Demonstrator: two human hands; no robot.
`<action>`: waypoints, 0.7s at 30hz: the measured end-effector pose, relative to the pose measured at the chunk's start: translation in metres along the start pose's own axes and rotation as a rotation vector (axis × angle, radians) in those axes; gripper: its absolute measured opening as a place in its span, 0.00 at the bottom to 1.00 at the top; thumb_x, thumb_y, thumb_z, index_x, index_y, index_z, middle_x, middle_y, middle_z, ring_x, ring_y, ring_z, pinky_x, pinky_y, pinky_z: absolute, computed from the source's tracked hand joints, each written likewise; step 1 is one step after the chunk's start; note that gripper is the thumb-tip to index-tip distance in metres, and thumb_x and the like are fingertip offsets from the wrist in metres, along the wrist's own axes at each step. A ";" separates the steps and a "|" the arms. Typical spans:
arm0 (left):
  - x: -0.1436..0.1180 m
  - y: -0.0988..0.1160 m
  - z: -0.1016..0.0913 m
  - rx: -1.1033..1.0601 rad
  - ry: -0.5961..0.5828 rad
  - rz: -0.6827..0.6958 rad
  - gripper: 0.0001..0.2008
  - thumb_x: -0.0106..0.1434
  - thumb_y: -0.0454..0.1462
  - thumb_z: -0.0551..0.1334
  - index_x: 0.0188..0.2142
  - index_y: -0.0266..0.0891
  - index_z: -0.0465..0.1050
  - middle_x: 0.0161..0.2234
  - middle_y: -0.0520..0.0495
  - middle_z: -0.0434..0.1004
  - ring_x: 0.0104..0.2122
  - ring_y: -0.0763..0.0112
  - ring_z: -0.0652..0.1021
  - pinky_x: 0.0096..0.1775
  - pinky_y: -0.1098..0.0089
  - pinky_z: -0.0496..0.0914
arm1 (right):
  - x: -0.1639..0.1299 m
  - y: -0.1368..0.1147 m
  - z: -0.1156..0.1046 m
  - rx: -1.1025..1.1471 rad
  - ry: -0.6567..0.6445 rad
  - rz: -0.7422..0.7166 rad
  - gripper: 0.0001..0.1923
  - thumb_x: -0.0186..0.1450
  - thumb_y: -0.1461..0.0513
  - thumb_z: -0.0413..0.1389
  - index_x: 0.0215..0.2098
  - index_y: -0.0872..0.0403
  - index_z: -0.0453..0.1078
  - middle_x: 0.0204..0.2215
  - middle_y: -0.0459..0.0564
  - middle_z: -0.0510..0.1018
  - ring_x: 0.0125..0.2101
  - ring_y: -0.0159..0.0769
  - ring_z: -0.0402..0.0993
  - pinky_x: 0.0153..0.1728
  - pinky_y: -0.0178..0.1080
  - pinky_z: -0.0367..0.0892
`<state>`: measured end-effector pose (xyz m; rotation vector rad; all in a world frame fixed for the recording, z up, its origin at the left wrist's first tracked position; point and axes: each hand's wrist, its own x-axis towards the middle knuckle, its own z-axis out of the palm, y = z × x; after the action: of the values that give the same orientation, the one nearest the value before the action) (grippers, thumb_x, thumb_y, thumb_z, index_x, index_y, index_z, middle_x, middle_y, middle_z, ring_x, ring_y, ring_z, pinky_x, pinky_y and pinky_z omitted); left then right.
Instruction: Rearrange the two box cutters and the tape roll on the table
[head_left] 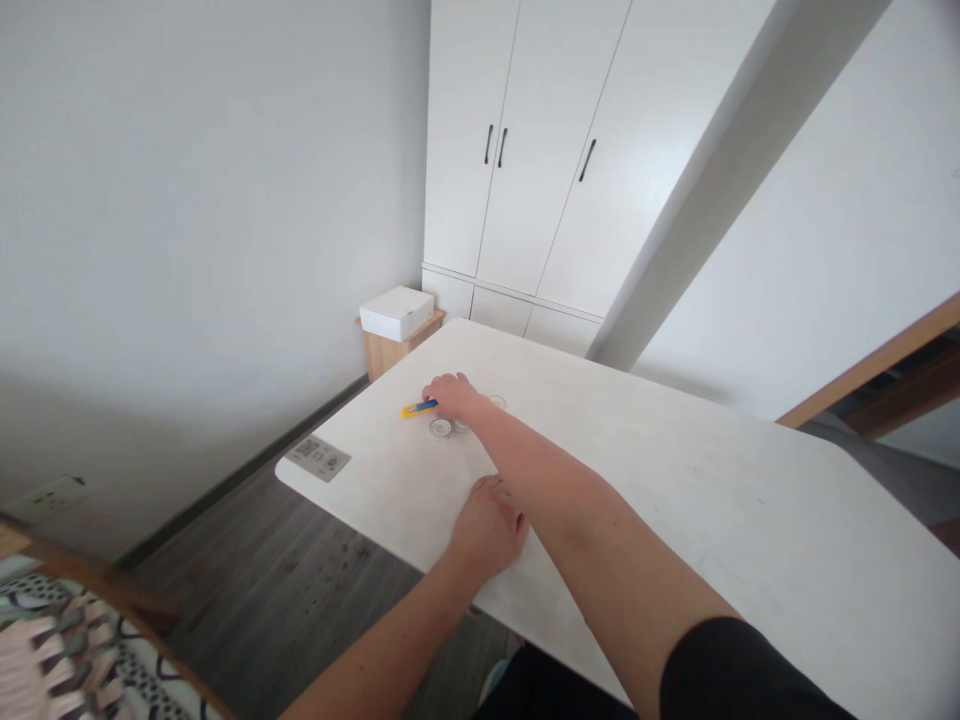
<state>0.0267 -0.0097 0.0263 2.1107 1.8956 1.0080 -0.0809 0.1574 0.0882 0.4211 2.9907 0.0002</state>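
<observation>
We are reaching the right hand [452,396] across the white table [712,500], and its fingers are curling down over the blue end of a yellow and blue utility knife [418,408]. The fingers are covering that end; whether they are already clamped on it or only resting on top we cannot tell from this view. The yellow end is sticking out to the left of the hand, and the knife is lying flat on the tabletop, so we are judging the pick-up as begun but not finished: nothing is lifted yet.

We are keeping the left hand [487,525] flat near the table's near edge, fingers together and pressing down, holding nothing.

Just beside the right hand, small round clear lids [440,427] or dishes are sitting on the table, one just below the knuckles and another showing past the wrist. A grey printed label [318,458] is lying at the table's left corner, well apart from the knife.
</observation>
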 end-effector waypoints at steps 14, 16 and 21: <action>-0.001 -0.001 -0.003 0.092 -0.021 0.004 0.13 0.67 0.34 0.55 0.43 0.42 0.78 0.53 0.41 0.76 0.54 0.60 0.73 0.57 0.55 0.66 | -0.193 0.063 0.009 0.339 0.442 0.323 0.18 0.67 0.65 0.51 0.54 0.51 0.70 0.56 0.52 0.73 0.57 0.38 0.66 0.61 0.45 0.56; -0.001 0.000 -0.003 0.099 -0.015 0.004 0.13 0.67 0.34 0.55 0.43 0.42 0.79 0.53 0.42 0.77 0.54 0.60 0.74 0.56 0.56 0.66 | -0.251 0.077 0.035 0.350 0.467 0.490 0.17 0.68 0.63 0.49 0.52 0.52 0.71 0.55 0.53 0.74 0.56 0.39 0.68 0.60 0.44 0.59; -0.001 0.000 -0.003 0.136 -0.012 0.013 0.13 0.67 0.35 0.55 0.45 0.42 0.79 0.52 0.42 0.77 0.53 0.60 0.75 0.56 0.56 0.67 | -0.381 0.096 0.091 0.320 0.400 0.758 0.18 0.69 0.57 0.48 0.52 0.51 0.71 0.55 0.54 0.75 0.56 0.42 0.70 0.58 0.44 0.63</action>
<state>0.0255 -0.0118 0.0282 2.1985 2.0012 0.8896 0.3199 0.1439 0.0456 1.7373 2.9687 -0.3627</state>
